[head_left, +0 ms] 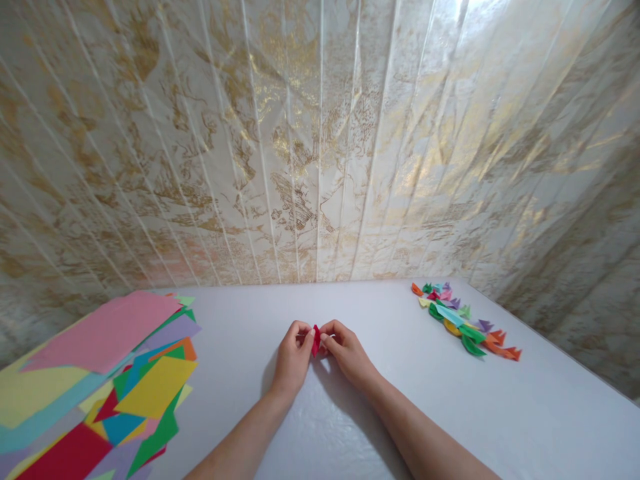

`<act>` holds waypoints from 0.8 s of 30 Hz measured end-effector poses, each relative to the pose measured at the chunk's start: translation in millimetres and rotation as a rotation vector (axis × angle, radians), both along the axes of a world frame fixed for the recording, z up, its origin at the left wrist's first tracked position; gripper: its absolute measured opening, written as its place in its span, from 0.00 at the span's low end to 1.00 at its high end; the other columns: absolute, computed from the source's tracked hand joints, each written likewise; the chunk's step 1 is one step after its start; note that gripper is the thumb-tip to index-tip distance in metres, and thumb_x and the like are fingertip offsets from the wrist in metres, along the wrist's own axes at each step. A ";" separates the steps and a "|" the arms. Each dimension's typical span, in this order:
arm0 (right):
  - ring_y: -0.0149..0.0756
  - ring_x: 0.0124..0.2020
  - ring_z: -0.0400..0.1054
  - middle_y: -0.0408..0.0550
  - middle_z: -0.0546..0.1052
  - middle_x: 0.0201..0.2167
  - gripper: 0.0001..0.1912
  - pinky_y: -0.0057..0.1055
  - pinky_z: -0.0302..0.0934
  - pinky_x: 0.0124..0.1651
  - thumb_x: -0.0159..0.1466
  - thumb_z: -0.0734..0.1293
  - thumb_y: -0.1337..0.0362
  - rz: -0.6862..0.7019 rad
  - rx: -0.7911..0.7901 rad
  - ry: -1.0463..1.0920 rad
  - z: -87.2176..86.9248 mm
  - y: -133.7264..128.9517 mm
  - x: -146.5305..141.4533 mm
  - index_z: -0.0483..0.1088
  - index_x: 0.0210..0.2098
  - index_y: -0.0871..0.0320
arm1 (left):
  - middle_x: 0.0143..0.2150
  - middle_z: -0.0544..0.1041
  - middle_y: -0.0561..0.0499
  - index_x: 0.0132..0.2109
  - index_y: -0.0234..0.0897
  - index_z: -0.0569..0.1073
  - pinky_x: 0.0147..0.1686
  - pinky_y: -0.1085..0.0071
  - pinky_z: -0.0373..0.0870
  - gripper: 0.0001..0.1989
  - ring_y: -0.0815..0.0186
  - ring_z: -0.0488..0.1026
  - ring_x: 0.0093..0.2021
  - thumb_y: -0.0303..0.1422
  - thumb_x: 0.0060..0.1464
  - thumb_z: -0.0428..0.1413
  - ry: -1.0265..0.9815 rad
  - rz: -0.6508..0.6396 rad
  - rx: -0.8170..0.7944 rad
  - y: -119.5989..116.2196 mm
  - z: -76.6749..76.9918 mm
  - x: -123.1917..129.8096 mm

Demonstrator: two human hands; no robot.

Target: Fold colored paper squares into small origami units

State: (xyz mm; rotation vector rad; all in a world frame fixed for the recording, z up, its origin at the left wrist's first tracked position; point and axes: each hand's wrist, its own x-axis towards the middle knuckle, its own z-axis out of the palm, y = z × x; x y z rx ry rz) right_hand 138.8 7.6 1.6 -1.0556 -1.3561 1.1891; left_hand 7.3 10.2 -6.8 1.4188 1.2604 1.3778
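Observation:
A small piece of folded red paper (316, 341) is held up between my two hands, just above the white table (240, 427). My left hand (294, 350) pinches its left side with thumb and fingertips. From the other side, my right hand (346, 347) grips its right edge, the thumb and forefinger pressed together. The fingers cover part of the paper, so its full folded shape is hard to make out.
Coloured paper sheets lie heaped at the left, with a large pink sheet (110, 330) and a yellow piece (157, 387) on top. Several small folded paper figures, among them a green one (473, 345), cluster at the right back. A gold-patterned curtain (300, 147) hangs behind the table.

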 end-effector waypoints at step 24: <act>0.30 0.24 0.64 0.41 0.71 0.21 0.14 0.28 0.59 0.32 0.59 0.67 0.53 -0.005 -0.026 0.041 -5.8 2.2 -0.6 0.68 0.29 0.59 | 0.28 0.72 0.55 0.32 0.39 0.67 0.31 0.72 0.69 0.09 0.67 0.72 0.28 0.39 0.52 0.55 -0.035 -0.051 -0.025 0.2 -2.8 0.9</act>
